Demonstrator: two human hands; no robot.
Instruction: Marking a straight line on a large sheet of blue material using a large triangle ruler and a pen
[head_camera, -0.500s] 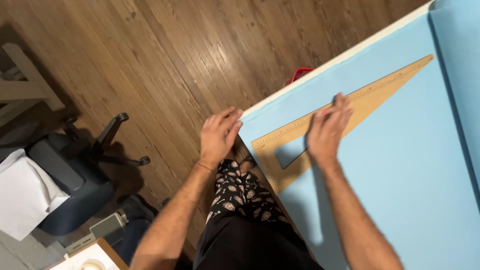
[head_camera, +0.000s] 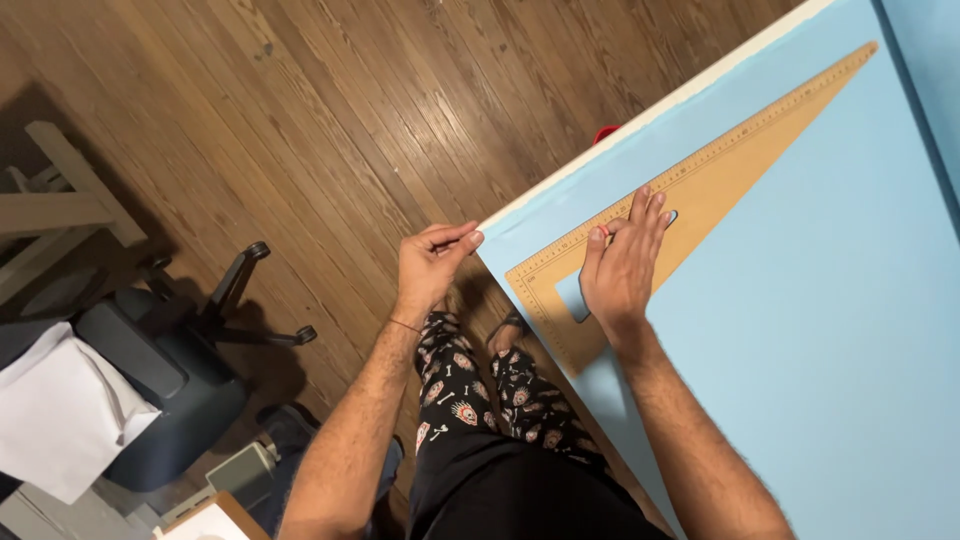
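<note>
Seen from my head camera, looking straight down: a wooden plank floor (head_camera: 300, 100) fills the upper left of the view, and a counter (head_camera: 640, 112) with a pale edge runs diagonally across the right, covered by a large light-blue sheet (head_camera: 820, 330). On that sheet lies a long tan wooden triangle ruler (head_camera: 720, 170), its graduated edge parallel to and just inside the sheet's near border, its sharp tip pointing toward the upper right corner of the view and its wide end near the sheet's lower left corner.

My right hand (head_camera: 620, 265) lies flat and open on the ruler, palm down, fingers spread across the wood beside the cut-out slot; it presses on the ruler rather than gripping it. My left hand (head_camera: 432, 262) hovers just off the counter's corner, fingers curled with thumb and forefinger pinched close together at the sheet's edge; I cannot tell whether they actually have hold of the sheet.

Below the hands are my patterned trousers (head_camera: 480, 385) and a black shirt. At the left stands a dark rolling office chair (head_camera: 170, 360) with a white sheet of paper (head_camera: 60, 420) beside it. A small red object (head_camera: 605, 132) peeks out from behind the counter's far edge.
</note>
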